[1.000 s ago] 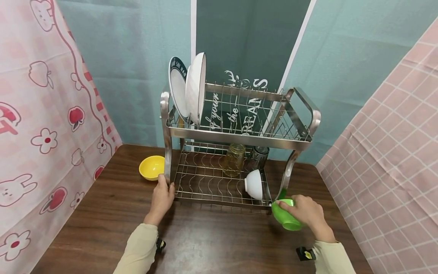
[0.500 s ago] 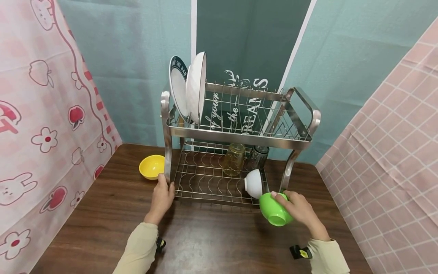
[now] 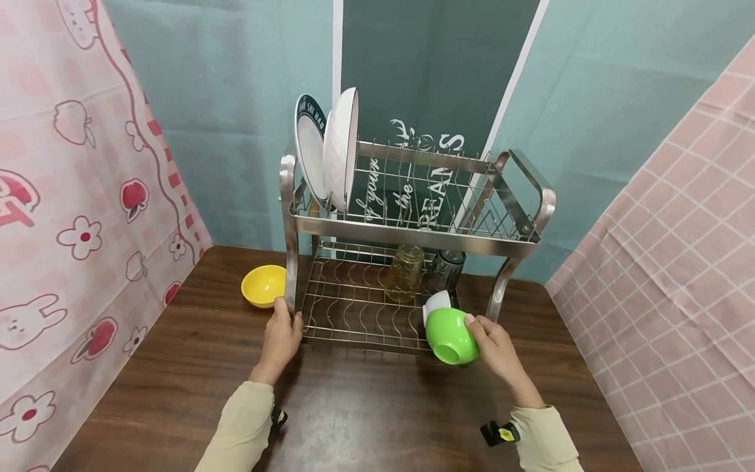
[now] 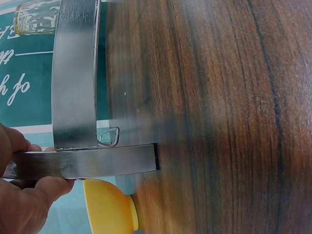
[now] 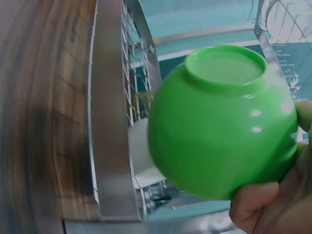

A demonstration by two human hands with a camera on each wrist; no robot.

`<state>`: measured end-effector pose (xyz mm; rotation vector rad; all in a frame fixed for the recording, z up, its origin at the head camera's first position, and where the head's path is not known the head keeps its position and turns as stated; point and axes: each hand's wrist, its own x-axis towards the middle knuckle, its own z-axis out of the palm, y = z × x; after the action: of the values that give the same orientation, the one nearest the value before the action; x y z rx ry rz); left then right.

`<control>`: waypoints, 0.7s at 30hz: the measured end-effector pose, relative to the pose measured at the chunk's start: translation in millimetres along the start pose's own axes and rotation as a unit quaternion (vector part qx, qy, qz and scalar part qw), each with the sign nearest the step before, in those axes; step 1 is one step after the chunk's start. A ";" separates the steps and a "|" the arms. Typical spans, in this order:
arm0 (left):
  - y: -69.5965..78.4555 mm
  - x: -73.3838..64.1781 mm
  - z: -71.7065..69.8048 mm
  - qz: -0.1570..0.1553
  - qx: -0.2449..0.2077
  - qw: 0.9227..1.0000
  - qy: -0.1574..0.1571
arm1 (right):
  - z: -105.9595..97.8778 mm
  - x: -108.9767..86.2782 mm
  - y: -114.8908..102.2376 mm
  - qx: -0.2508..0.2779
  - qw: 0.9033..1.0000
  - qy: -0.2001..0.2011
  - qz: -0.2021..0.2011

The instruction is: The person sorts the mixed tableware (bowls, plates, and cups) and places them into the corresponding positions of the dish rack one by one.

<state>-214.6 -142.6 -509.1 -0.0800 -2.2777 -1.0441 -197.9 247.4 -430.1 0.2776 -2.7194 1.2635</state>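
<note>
My right hand [image 3: 498, 347] pinches a green bowl [image 3: 451, 335] by its side, thumb on the outer wall. The bowl is tilted, its foot toward me, at the front right of the rack's lower tier, and it partly hides a white bowl [image 3: 435, 303] there. In the right wrist view the green bowl [image 5: 219, 126] fills the middle, its foot ring upward. My left hand [image 3: 280, 335] grips the front left leg of the metal dish rack [image 3: 413, 234]. In the left wrist view, thumb and fingers [image 4: 53, 187] lie on both sides of that leg [image 4: 97, 163].
A yellow bowl [image 3: 263, 286] stands on the table [image 3: 366, 413] just left of the rack. A plate [image 3: 309, 147] and a large white bowl [image 3: 342, 151] stand upright on the upper tier. A yellowish glass [image 3: 404, 275] and a dark glass [image 3: 446, 270] sit on the lower tier.
My right hand has carried the green bowl left and inward, from beside the rack's right leg to in front of the white bowl. The left hand stays on the leg.
</note>
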 end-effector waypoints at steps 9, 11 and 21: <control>-3.3 -1.7 1.6 0.004 -0.005 1.000 0.000 | 24.3 -0.2 -9.1 0.135 0.990 -0.002 0.038; -3.3 -0.6 1.8 0.005 -0.005 1.000 0.001 | 29.5 0.7 -10.7 0.163 0.985 -0.008 0.054; -4.2 -2.0 4.1 0.014 0.002 1.000 0.013 | 51.3 0.0 -12.8 0.244 0.967 -0.016 0.066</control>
<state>-216.4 -142.2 -515.1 -0.0965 -2.2496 -1.0199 -197.1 200.1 -453.5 0.1641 -2.4438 1.9739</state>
